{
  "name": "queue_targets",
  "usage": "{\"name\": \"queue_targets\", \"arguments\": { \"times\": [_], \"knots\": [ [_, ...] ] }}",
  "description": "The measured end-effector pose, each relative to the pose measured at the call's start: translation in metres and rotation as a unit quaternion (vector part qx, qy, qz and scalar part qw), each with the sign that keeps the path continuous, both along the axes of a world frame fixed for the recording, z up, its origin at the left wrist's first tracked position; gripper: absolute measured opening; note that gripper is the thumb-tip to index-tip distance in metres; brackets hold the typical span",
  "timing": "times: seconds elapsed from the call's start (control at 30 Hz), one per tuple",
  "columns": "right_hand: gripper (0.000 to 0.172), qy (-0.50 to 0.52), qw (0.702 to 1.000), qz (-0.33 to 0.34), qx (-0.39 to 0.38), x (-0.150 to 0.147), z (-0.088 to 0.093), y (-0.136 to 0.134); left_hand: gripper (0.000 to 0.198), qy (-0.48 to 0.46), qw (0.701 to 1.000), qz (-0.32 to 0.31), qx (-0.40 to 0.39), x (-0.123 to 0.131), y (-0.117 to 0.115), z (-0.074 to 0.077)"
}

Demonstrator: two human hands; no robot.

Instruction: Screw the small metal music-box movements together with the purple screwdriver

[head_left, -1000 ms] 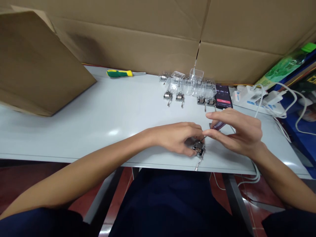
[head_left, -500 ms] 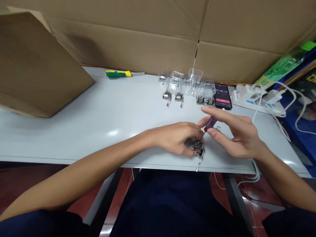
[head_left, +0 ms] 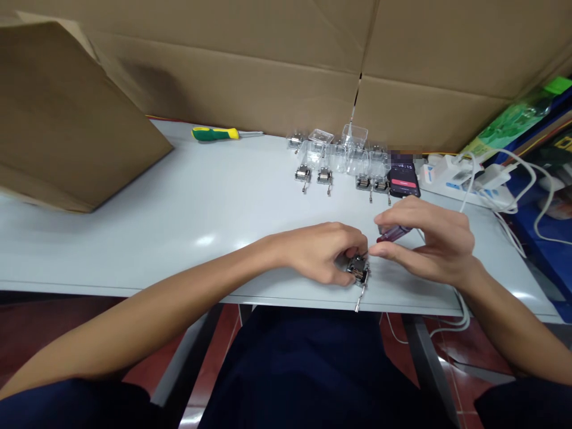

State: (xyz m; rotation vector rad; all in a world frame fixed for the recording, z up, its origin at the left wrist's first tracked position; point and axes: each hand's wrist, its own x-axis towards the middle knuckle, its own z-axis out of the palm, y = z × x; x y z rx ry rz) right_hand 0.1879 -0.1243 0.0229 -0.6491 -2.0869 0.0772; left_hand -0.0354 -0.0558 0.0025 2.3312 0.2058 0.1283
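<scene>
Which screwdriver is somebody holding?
The small purple-handled screwdriver, in the person's right hand. The other, a green-and-yellow-handled screwdriver, lies on the white table near the brown cardboard wall.

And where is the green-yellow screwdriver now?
In the head view, the green-yellow screwdriver lies left of centre on the far side of the table, by the cardboard wall, left of the clear plastic boxes.

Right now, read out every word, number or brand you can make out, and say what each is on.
"08:15", on the phone; anything before it is obscured.
Red button on its screen: too small.
Power strip, blue markings: too small.
Green-capped bottle: any print too blurred.
Dark item at right edge, yellow marks: unreadable.
</scene>
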Motion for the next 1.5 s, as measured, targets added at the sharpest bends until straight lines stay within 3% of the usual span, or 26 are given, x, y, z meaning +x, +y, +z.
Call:
{"name": "queue_targets", "arguments": {
  "times": [0.13,0.33,0.63,0.8,0.97,1.13,1.3,1.43,1.5],
  "knots": [
    [0.068,-0.019,0.997,0.046,-0.067,-0.0022,0.0003,-0.0033,0.022,-0.009,1.0,0.006,0.016,-0.0003,-0.0012,-0.0002],
    [0.056,-0.02,0.997,-0.041,0.056,-0.0039,-0.0023,-0.0033,0.021,-0.001,1.0,0.007,0.001,-0.0004,-0.0017,0.0008],
    [0.072,-0.047,0.998,-0.036,-0.012,-0.0057,-0.0045,-0.0035,0.021,0.011,1.0,0.009,0.017,-0.0014,-0.0031,0.0023],
    [0.058,-0.026,0.998,-0.045,0.032,-0.003,-0.0056,-0.001,0.022,0.012,1.0,0.01,0.024,-0.0012,-0.0032,0.0011],
    [0.059,-0.033,0.997,-0.024,-0.062,-0.0015,-0.0013,-0.0037,0.022,0.016,1.0,0.01,0.023,-0.0015,-0.0033,0.0019],
    [0.06,-0.014,0.997,-0.064,0.049,-0.0041,-0.0034,-0.0033,0.023,0.021,0.999,0.011,0.03,-0.0013,-0.003,0.0025],
    [0.066,-0.021,0.999,-0.028,-0.042,-0.0032,-0.0008,-0.0047,0.023,0.021,0.999,0.015,0.028,-0.0015,-0.0031,0.0027],
    [0.06,-0.012,0.999,-0.048,0.018,-0.0029,-0.0011,-0.0057,0.023,0.025,0.999,0.014,0.029,-0.0008,-0.003,0.0024],
    [0.064,-0.028,0.998,-0.041,-0.023,-0.003,-0.001,-0.0065,0.023,0.024,0.999,0.014,0.028,-0.0006,-0.0029,0.0021]
  ]
}}
